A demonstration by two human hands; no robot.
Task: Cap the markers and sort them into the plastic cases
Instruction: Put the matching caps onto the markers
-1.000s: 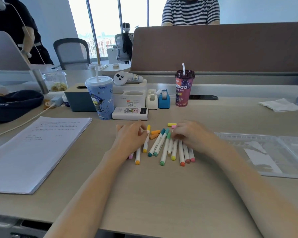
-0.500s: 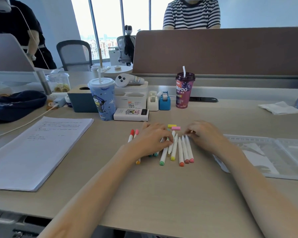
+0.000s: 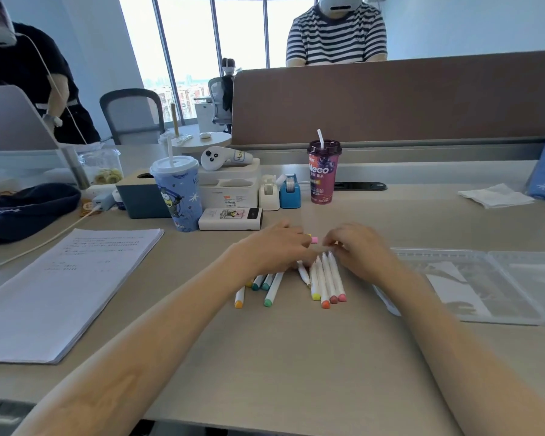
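Observation:
Several white markers with coloured ends lie in two loose groups mid-desk, a left group (image 3: 266, 286) and a right group (image 3: 328, 283). My left hand (image 3: 276, 247) lies palm down over the far ends of the left group, its bent fingertips beside a loose pink cap (image 3: 314, 239). My right hand (image 3: 357, 251) hovers at the far tips of the right group with its fingers curled inward. Whether either hand holds anything is hidden. An open clear plastic case (image 3: 497, 316) lies to the right of the markers.
A paper stack (image 3: 63, 287) lies left. Behind the markers stand a blue cup (image 3: 178, 191), a white power bank (image 3: 230, 218), tape dispensers (image 3: 290, 191) and a purple drink (image 3: 323, 171). A tissue (image 3: 494, 195) sits far right. A brown divider (image 3: 390, 99) closes the back.
My left hand slid right across the markers toward the pink cap. My right hand drew in close to it. The markers have parted into two groups.

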